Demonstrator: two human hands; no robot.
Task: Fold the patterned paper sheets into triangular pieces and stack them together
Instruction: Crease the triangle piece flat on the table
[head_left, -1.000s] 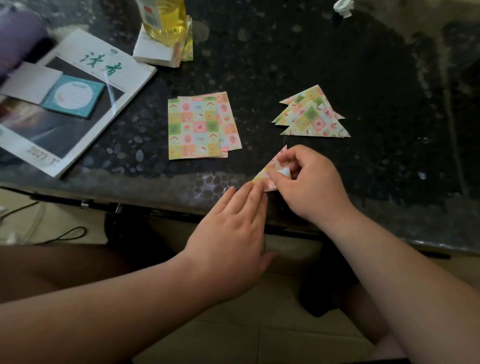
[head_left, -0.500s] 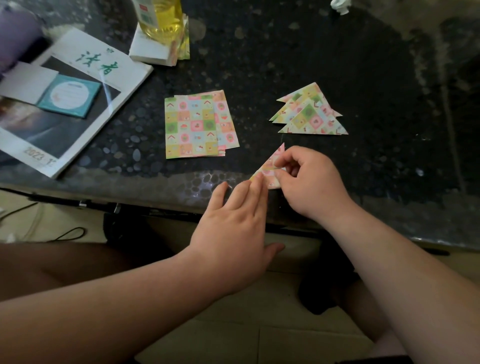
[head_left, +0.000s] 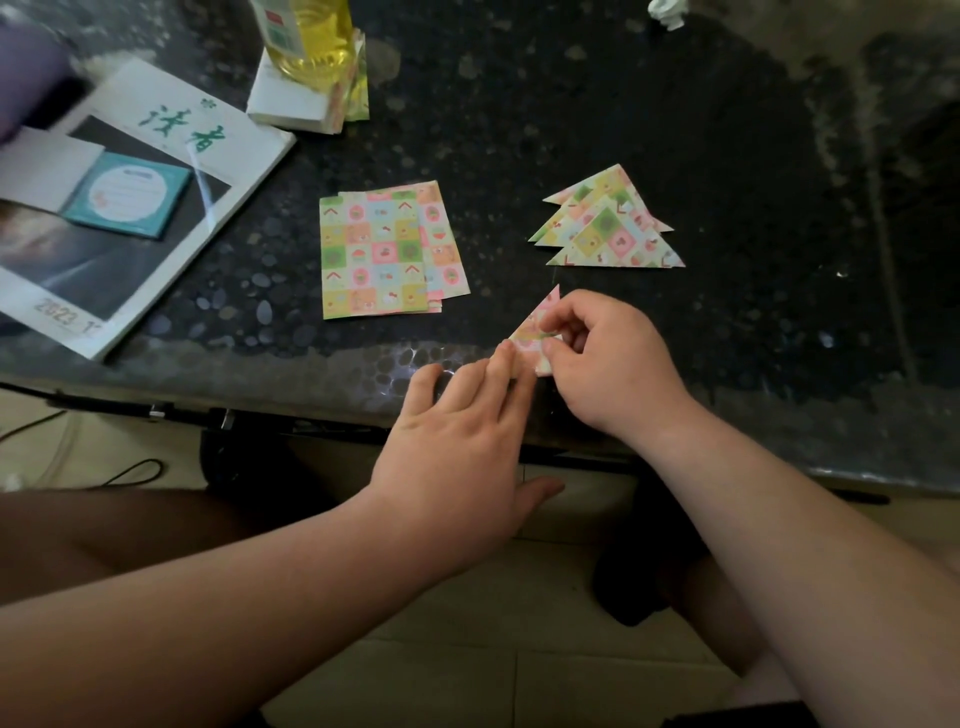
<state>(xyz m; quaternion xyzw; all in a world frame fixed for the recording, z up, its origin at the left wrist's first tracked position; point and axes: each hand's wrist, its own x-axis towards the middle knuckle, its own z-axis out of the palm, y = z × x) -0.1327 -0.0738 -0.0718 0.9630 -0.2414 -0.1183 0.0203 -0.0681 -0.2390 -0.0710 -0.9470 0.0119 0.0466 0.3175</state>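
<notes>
Closed up since a second ago, the triangle (head_left: 539, 323) shows no white underside; right hand (head_left: 618, 364) pinches it, left hand (head_left: 457, 457) presses its corner with straight fingers, so the pile (head_left: 618, 234) looks next.

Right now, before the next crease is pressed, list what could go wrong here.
1. The half-folded piece lies near the table edge; it could slide off.
2. The left hand pins only one corner while the right hand pinches it, so the piece may pivot and crease crooked.
3. The triangle stack sits fanned close by the right hand; a brush could scatter it.
</notes>
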